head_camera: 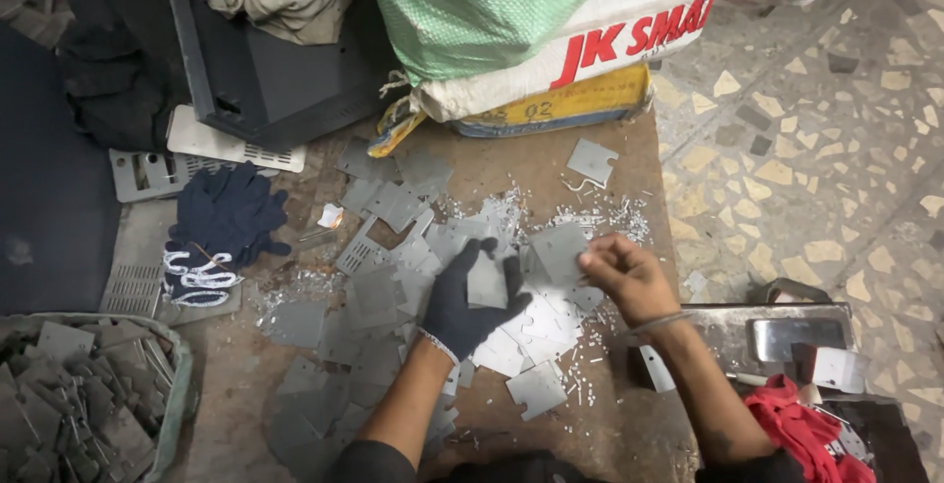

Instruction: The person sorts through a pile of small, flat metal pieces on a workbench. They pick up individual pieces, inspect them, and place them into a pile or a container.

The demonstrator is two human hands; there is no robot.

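Metal plate (pixel 559 250), near the table's (pixel 551 163) right edge, is pinched in your bare right hand (pixel 629 276); your gloved left hand (pixel 470 296) grips another plate (pixel 487 281). Sharp edges could cut unprotected fingers.

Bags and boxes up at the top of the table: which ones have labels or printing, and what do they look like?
Green woven plastic sack: top middle, bulging, mesh-patterned.
White printed sack: under the green one, lying sideways, with red lettering and a blue patch.
Yellow flat package: beneath the white sack at the table's back edge, dark print, blue rim.
No screens or signs.
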